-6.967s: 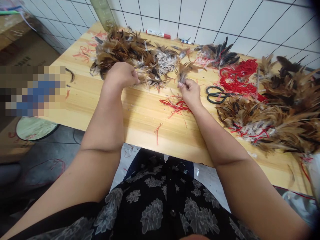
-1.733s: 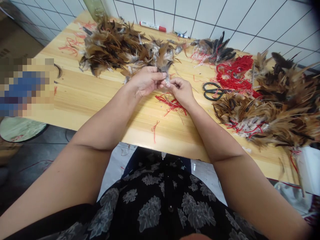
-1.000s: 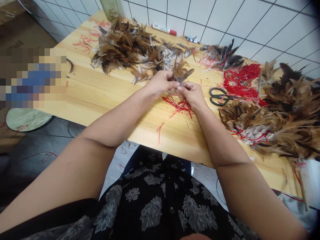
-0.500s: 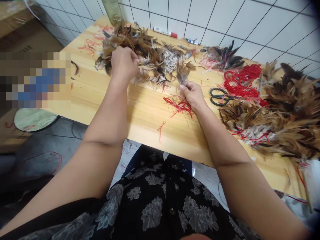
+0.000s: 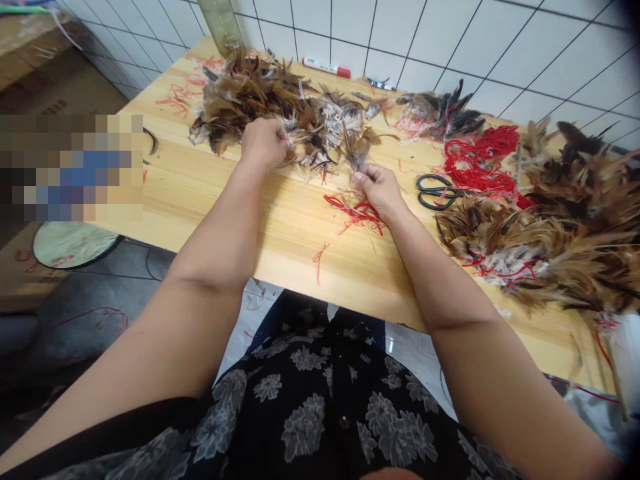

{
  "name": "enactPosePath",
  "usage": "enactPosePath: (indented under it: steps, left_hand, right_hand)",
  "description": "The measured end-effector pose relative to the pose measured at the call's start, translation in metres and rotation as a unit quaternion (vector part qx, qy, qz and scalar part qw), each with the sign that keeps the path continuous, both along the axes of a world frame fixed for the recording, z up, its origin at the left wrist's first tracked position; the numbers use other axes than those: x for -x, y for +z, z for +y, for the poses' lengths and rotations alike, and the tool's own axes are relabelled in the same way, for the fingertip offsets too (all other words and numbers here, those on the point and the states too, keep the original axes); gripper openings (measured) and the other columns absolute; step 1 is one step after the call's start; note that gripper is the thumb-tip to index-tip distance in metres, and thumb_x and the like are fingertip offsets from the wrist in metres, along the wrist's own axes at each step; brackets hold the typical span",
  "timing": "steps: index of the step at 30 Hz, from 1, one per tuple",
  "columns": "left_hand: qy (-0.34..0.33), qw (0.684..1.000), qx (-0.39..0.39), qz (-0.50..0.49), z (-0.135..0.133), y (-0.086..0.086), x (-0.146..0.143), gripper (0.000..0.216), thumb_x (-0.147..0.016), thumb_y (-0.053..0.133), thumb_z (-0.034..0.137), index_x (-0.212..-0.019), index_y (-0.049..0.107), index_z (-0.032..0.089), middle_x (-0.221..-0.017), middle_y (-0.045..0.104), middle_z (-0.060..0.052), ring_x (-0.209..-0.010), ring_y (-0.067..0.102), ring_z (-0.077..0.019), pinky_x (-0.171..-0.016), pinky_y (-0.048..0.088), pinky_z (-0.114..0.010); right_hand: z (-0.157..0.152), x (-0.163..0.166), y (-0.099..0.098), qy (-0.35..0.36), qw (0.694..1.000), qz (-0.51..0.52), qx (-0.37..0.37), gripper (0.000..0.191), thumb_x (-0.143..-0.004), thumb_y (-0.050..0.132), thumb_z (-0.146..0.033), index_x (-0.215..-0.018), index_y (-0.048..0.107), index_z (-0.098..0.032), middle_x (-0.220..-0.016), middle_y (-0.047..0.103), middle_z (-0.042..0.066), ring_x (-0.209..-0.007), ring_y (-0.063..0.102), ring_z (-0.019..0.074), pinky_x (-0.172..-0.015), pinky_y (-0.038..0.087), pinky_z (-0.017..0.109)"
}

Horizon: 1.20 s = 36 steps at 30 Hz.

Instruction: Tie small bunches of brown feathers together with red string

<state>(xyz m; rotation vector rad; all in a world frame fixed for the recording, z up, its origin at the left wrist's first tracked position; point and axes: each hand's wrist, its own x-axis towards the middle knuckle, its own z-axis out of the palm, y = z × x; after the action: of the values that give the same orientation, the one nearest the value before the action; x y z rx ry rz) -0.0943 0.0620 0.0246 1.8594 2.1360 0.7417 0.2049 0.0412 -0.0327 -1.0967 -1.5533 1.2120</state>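
My right hand (image 5: pixel 381 191) pinches a small bunch of brown and grey feathers (image 5: pixel 356 148) by its base, tips pointing away from me. Just below it, short red strings (image 5: pixel 361 212) lie on the wooden table. At the near edge of a heap of loose brown feathers (image 5: pixel 245 97) is my left hand (image 5: pixel 265 143), its fingers closed together. Whatever lies between those fingertips is hidden against the feathers behind. Pale, fluffy feather ends (image 5: pixel 343 121) lie between the heap and the bunch.
Right of my right hand are black-handled scissors (image 5: pixel 437 192), a tangle of red cord (image 5: pixel 483 157) and large bundles of brown feathers (image 5: pixel 575 233). A red-capped marker (image 5: pixel 326 67) lies by the tiled wall. A greenish clear container (image 5: pixel 220 27) stands at the back left.
My left hand has moved right and slightly towards me, from over the feather heap to its near edge. My right hand still holds the bunch in nearly the same place.
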Motion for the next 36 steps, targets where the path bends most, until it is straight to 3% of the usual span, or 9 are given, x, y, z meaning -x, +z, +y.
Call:
enactPosePath:
  steps: [5, 8, 10, 12, 15, 18, 21, 24, 36]
  left_hand:
    - [-0.005, 0.995, -0.087, -0.050, -0.011, 0.013, -0.017, 0.008, -0.108, 0.071, 0.029, -0.107, 0.078, 0.024, -0.116, 0.084, 0.004, -0.102, 0.064, -0.0158, -0.112, 0.054, -0.035]
    - [-0.055, 0.980, -0.132, -0.139, -0.015, 0.019, -0.029, 0.033, -0.108, 0.069, 0.059, -0.104, 0.070, 0.027, -0.112, 0.083, 0.002, -0.100, 0.063, -0.0177, -0.104, 0.056, -0.041]
    - [-0.101, 0.964, -0.130, -0.210, -0.019, 0.022, -0.037, 0.051, -0.098, 0.070, 0.081, -0.102, 0.065, 0.030, -0.112, 0.085, 0.001, -0.101, 0.066, -0.0202, -0.101, 0.058, -0.044]
    - [-0.149, 0.950, -0.096, -0.258, -0.024, 0.025, -0.045, 0.057, -0.090, 0.073, 0.088, -0.104, 0.064, 0.033, -0.114, 0.088, 0.000, -0.104, 0.072, -0.0237, -0.101, 0.061, -0.047]
    - [-0.209, 0.939, -0.033, -0.270, -0.031, 0.026, -0.056, 0.049, -0.091, 0.079, 0.080, -0.111, 0.069, 0.036, -0.114, 0.089, -0.001, -0.110, 0.078, -0.0284, -0.102, 0.065, -0.051]
    - [-0.242, 0.939, -0.012, -0.243, -0.035, 0.023, -0.067, 0.030, -0.100, 0.080, 0.060, -0.108, 0.075, 0.032, -0.106, 0.088, -0.005, -0.106, 0.081, -0.0296, -0.103, 0.068, -0.052]
    - [-0.231, 0.956, -0.007, -0.178, -0.040, 0.021, -0.078, 0.016, -0.106, 0.078, 0.042, -0.105, 0.082, 0.027, -0.100, 0.085, -0.006, -0.105, 0.084, -0.0318, -0.103, 0.070, -0.050]
    - [-0.221, 0.969, -0.002, -0.109, -0.048, 0.025, -0.088, 0.014, -0.106, 0.075, 0.032, -0.109, 0.087, 0.026, -0.109, 0.088, -0.007, -0.116, 0.086, -0.0332, -0.108, 0.069, -0.047]
    - [-0.248, 0.968, 0.011, -0.040, -0.059, 0.036, -0.102, 0.017, -0.105, 0.075, 0.023, -0.108, 0.090, 0.031, -0.122, 0.090, -0.008, -0.136, 0.082, -0.0356, -0.121, 0.065, -0.048]
  right_hand:
    - [0.005, -0.001, -0.005, -0.001, 1.000, 0.017, -0.001, 0.056, -0.093, 0.100, -0.062, -0.077, 0.059, -0.027, -0.062, 0.049, -0.008, -0.059, 0.042, 0.0113, -0.064, 0.037, 0.032]
    - [0.006, -0.001, -0.006, -0.010, 1.000, 0.022, -0.007, 0.059, -0.092, 0.100, -0.069, -0.079, 0.061, -0.026, -0.064, 0.049, -0.008, -0.062, 0.042, 0.0118, -0.066, 0.036, 0.032]
    - [0.005, -0.002, -0.006, -0.018, 0.999, 0.028, -0.020, 0.060, -0.092, 0.099, -0.070, -0.079, 0.063, -0.025, -0.067, 0.051, -0.007, -0.066, 0.043, 0.0119, -0.068, 0.036, 0.031]
    - [0.005, -0.002, -0.004, -0.023, 0.999, 0.037, -0.027, 0.060, -0.093, 0.098, -0.071, -0.079, 0.065, -0.024, -0.070, 0.052, -0.006, -0.070, 0.042, 0.0119, -0.070, 0.036, 0.031]
    - [0.005, -0.002, -0.004, -0.027, 0.998, 0.052, -0.024, 0.059, -0.094, 0.097, -0.071, -0.080, 0.067, -0.023, -0.073, 0.054, -0.006, -0.073, 0.043, 0.0122, -0.072, 0.036, 0.030]
    - [0.006, -0.002, -0.006, -0.031, 0.998, 0.053, -0.022, 0.055, -0.097, 0.097, -0.068, -0.083, 0.069, -0.023, -0.075, 0.056, -0.005, -0.075, 0.046, 0.0127, -0.073, 0.039, 0.030]
    - [0.006, -0.001, -0.006, -0.039, 0.998, 0.035, -0.021, 0.051, -0.100, 0.096, -0.062, -0.083, 0.069, -0.022, -0.077, 0.058, -0.005, -0.077, 0.048, 0.0135, -0.076, 0.042, 0.029]
    - [0.004, 0.002, -0.003, -0.049, 0.999, 0.012, -0.013, 0.047, -0.102, 0.095, -0.054, -0.081, 0.068, -0.022, -0.077, 0.058, -0.004, -0.078, 0.048, 0.0138, -0.077, 0.042, 0.029]
    - [-0.003, 0.006, 0.006, -0.035, 0.999, -0.024, 0.027, 0.056, -0.098, 0.097, -0.054, -0.073, 0.057, -0.024, -0.068, 0.047, -0.004, -0.072, 0.043, 0.0128, -0.068, 0.036, 0.030]
